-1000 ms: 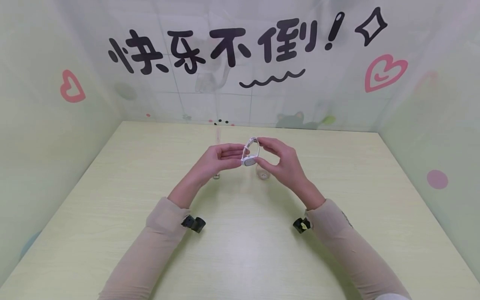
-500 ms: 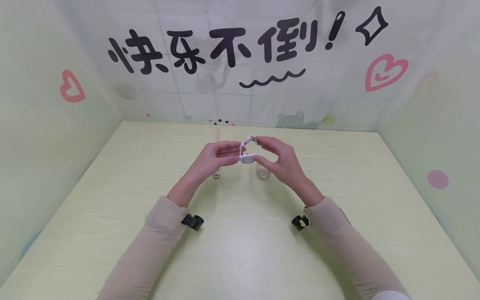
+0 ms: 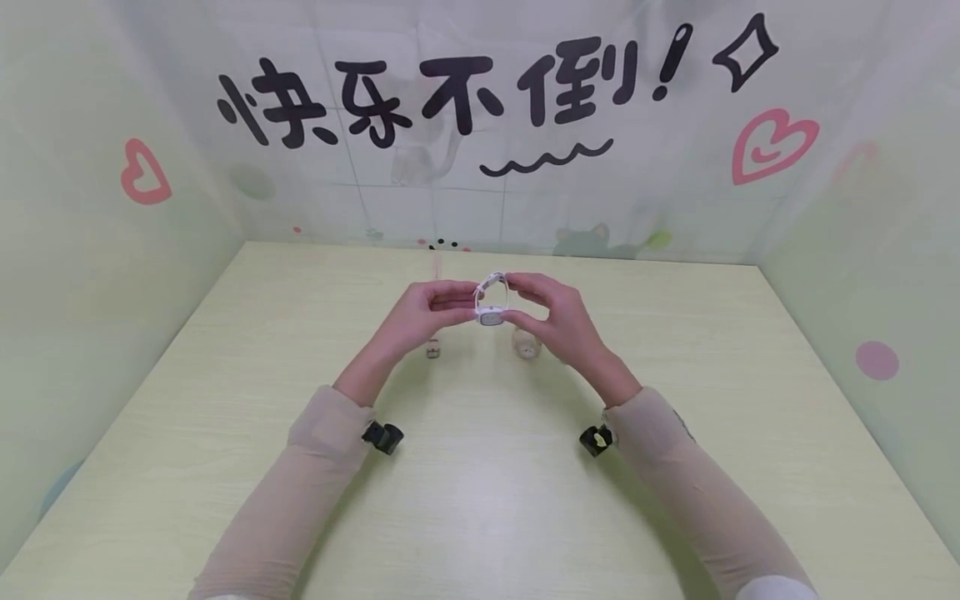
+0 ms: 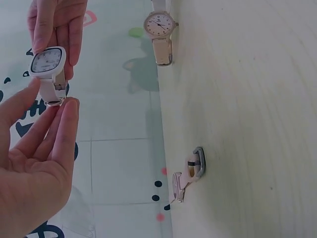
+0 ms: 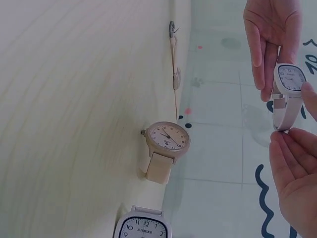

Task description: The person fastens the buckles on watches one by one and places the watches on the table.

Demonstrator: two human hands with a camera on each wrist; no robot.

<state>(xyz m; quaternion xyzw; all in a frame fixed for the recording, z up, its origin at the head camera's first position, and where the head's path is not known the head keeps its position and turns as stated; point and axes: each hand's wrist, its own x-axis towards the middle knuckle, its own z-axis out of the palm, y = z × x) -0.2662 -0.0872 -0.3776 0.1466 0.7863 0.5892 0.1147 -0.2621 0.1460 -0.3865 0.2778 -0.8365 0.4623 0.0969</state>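
Both hands hold a white wristwatch (image 3: 491,317) with a rounded-square case above the table, its strap buckled into a loop. My left hand (image 3: 431,308) pinches it from the left, thumb at the case and fingertips at the strap. From the right, my right hand (image 3: 558,317) has its thumb at the case and its fingers at the top of the loop. The dial (image 4: 47,60) shows in the left wrist view. Below the right hand lies a beige round watch (image 3: 527,345). A small pink-strapped watch (image 3: 432,349) lies under the left hand, partly hidden by it.
Another white square watch (image 5: 142,228) lies on the table, cut off by the right wrist view's lower edge. The pale wood table (image 3: 480,500) ends at a printed curtain (image 3: 465,208) behind, with more curtain at both sides.
Both hands have moved slightly left and up with the white wristwatch. Its dial has turned a little more level. The watches on the table have not moved.
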